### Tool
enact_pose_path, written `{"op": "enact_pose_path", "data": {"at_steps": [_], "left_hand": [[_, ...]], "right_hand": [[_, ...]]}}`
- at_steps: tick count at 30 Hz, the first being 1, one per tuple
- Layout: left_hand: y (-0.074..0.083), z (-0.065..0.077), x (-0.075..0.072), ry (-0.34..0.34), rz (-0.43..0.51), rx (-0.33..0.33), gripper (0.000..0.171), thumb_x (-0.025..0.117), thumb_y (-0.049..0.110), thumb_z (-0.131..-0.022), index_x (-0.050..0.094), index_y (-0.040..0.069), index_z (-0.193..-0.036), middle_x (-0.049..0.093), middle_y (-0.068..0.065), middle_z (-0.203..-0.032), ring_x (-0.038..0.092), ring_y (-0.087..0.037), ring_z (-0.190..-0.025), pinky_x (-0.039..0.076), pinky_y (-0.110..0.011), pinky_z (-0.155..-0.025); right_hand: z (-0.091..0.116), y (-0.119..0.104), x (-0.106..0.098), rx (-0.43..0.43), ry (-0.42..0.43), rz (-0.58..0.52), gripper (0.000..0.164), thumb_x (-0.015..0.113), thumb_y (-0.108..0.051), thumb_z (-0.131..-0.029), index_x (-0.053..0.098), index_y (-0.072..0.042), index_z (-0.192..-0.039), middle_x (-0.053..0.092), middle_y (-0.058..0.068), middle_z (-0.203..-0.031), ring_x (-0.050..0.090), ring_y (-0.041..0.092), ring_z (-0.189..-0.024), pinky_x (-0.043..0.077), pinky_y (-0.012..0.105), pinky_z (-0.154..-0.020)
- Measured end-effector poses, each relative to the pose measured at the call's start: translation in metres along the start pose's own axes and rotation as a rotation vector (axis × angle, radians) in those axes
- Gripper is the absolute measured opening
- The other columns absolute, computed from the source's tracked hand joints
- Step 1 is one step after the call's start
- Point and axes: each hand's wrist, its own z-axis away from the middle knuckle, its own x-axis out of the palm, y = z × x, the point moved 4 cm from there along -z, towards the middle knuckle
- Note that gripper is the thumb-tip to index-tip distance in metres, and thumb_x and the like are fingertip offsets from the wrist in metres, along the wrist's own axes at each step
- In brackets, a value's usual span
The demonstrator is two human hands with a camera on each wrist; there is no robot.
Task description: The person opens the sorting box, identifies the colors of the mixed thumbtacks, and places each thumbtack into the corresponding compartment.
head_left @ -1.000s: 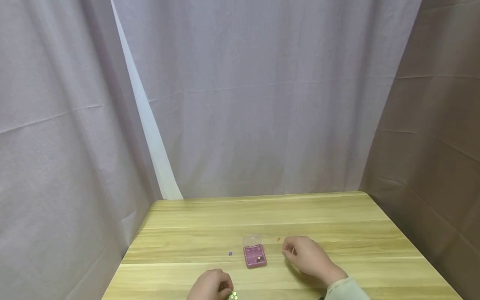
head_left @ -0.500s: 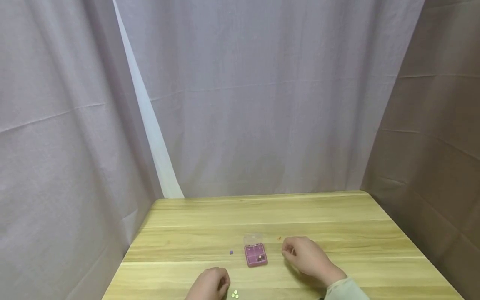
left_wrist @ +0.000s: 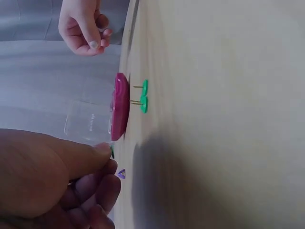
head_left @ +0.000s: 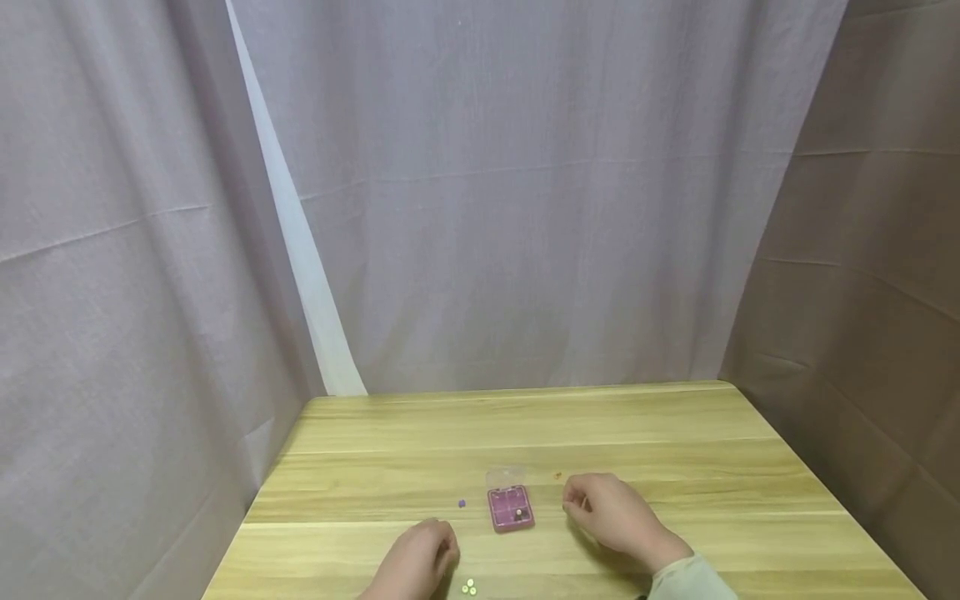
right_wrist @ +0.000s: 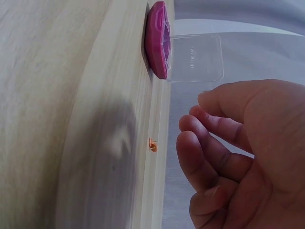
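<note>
My left hand (head_left: 416, 560) pinches a green thumbtack (left_wrist: 112, 151) between thumb and finger, seen in the left wrist view; the fingers mostly hide it. Beside this hand, a few green thumbtacks (head_left: 468, 588) lie points up on the table. Further forward stands a small magenta compartment box (head_left: 512, 509), its clear lid (head_left: 506, 477) tipped back. A dark piece with a pale spot (head_left: 519, 514) sits in its near right compartment. My right hand (head_left: 611, 512) hovers right of the box, fingers loosely curled and holding nothing.
Purple thumbtacks (head_left: 462, 503) lie left of the box. Orange thumbtacks (right_wrist: 152, 145) lie on its right, near my right hand. The wooden table (head_left: 360, 467) is bordered by grey curtains (head_left: 525, 250) at the back and sides.
My left hand has drawn back from the green thumbtacks, then moved slightly forward, leaving the group in full view. The right hand stays in place.
</note>
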Motion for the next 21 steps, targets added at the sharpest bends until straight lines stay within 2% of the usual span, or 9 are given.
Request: {"op": "enact_pose_path", "data": {"at_steps": [7, 13, 21], "left_hand": [[0.007, -0.017, -0.001, 0.065, -0.038, 0.031, 0.009, 0.067, 0.016, -0.087, 0.064, 0.021, -0.080, 0.056, 0.014, -0.076, 0.049, -0.001, -0.070, 0.053, -0.027, -0.066], [0.012, -0.035, 0.003, 0.088, -0.053, 0.022, 0.009, 0.066, 0.019, -0.089, 0.064, 0.023, -0.082, 0.059, 0.014, -0.079, 0.052, -0.002, -0.074, 0.055, -0.030, -0.070], [0.021, -0.054, 0.011, 0.090, -0.055, 0.024, 0.010, 0.071, 0.021, -0.087, 0.064, 0.021, -0.079, 0.055, 0.013, -0.073, 0.047, 0.000, -0.063, 0.051, -0.023, -0.059]], "right_hand": [[0.000, -0.001, 0.001, 0.003, 0.015, 0.007, 0.008, 0.070, -0.024, -0.087, 0.067, -0.029, -0.083, 0.063, -0.019, -0.074, 0.052, -0.001, -0.060, 0.050, 0.028, -0.057], [0.000, -0.001, 0.002, 0.003, 0.013, 0.006, 0.008, 0.071, -0.023, -0.087, 0.067, -0.029, -0.083, 0.063, -0.019, -0.075, 0.052, -0.001, -0.063, 0.051, 0.029, -0.059], [0.000, 0.000, 0.002, 0.020, 0.009, 0.010, 0.008, 0.070, -0.025, -0.088, 0.066, -0.031, -0.083, 0.063, -0.019, -0.074, 0.052, -0.001, -0.061, 0.051, 0.029, -0.059]]}}
